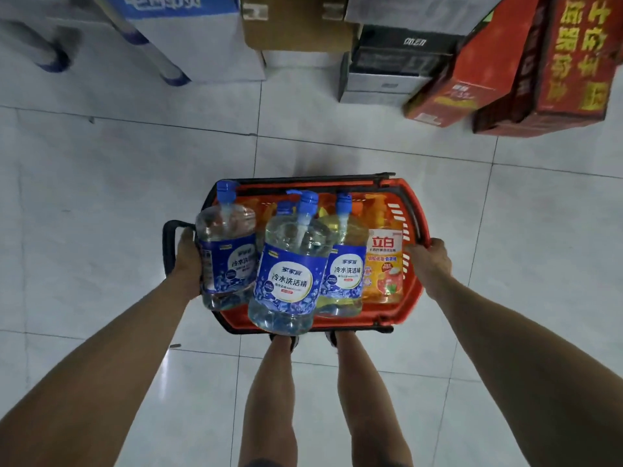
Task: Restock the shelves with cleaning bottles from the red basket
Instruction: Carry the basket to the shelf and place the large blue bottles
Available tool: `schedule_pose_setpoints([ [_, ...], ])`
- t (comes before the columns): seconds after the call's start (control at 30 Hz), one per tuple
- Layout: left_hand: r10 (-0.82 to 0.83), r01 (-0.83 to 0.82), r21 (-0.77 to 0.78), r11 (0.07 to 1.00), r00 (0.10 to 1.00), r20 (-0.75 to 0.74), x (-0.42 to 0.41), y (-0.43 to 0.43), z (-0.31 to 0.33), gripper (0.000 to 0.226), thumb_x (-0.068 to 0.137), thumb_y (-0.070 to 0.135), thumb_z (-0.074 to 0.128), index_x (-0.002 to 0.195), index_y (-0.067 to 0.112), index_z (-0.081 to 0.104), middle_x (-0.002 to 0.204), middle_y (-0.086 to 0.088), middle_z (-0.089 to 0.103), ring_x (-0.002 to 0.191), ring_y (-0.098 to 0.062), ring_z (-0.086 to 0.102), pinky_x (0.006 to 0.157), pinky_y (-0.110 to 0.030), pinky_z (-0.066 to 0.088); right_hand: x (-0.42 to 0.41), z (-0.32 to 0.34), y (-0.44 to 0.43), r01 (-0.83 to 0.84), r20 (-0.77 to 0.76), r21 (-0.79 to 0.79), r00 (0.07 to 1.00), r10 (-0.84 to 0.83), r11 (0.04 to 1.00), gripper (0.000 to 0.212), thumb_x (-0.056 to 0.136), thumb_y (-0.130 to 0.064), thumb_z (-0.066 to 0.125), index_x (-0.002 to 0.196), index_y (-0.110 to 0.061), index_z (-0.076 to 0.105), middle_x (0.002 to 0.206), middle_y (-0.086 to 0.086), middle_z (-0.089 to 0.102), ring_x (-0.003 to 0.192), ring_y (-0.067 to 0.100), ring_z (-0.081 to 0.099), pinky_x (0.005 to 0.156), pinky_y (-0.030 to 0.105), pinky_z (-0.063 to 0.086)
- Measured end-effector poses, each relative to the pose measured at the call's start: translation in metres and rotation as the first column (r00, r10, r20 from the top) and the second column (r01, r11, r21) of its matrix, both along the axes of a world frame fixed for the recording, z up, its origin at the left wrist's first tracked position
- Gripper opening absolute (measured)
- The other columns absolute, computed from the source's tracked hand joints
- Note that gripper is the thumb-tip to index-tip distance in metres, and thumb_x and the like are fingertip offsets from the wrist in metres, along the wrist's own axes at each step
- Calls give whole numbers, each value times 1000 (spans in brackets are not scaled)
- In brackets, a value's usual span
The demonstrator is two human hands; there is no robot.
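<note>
Red basket is held level in front of the legs and appears lifted clear of the tiled floor.

Right hand: grip closed, fingers curled over the right rim.

Left hand: at the opposite end, just beside the black handle. Its fingertips are hidden behind a bottle. Grip looks closed on that end of the basket, but exactly what it clasps cannot be confirmed.

Load: three clear blue-label bottles and one orange bottle, all in the basket, caps pointing away, packed side by side and touching.

Judgement: a hand at each end spreads a heavy liquid load and keeps the basket from tipping.

No shelf in view, only stacked red cartons ahead. Restocking not yet begun; this is the carrying step.
</note>
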State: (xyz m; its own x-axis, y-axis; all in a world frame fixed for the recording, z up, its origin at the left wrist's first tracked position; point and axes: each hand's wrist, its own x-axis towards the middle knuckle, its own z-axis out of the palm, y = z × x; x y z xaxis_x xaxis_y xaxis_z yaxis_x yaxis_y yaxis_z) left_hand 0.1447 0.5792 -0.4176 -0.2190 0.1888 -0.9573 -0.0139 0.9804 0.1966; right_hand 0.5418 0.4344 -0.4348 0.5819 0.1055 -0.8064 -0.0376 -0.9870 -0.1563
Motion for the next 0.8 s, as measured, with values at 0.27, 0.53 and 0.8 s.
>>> schedule_pose_setpoints([
  [0.27, -64, 71, 58, 996, 991, -116, -40, -6, -50, 51, 89, 58, 55, 102, 17, 82, 109, -17, 80, 103, -40, 76, 100, -60, 58, 2, -25, 3, -135, 190, -123, 969, 157, 983, 32, 103, -34, 66, 123, -9, 63, 101, 12, 70, 81, 33, 69, 70, 43, 61],
  [0.53, -115, 116, 17, 993, 993, -30, -39, -5, -45, 69, 83, 67, 59, 120, 13, 80, 118, -21, 77, 112, -45, 74, 102, -67, 54, 15, -19, -10, -383, 121, -178, 906, 406, 907, 30, 106, -33, 62, 114, -4, 64, 90, 12, 69, 64, 29, 68, 61, 42, 65],
  [0.8, -171, 173, 29, 985, 984, -44, -18, -33, 37, 51, 105, 53, 50, 94, 13, 80, 102, -18, 80, 92, -37, 76, 84, -49, 61, 18, 56, -43, -439, 92, -158, 885, 456, 884, 23, 106, -31, 63, 108, -8, 60, 83, 7, 66, 58, 21, 63, 46, 28, 49],
])
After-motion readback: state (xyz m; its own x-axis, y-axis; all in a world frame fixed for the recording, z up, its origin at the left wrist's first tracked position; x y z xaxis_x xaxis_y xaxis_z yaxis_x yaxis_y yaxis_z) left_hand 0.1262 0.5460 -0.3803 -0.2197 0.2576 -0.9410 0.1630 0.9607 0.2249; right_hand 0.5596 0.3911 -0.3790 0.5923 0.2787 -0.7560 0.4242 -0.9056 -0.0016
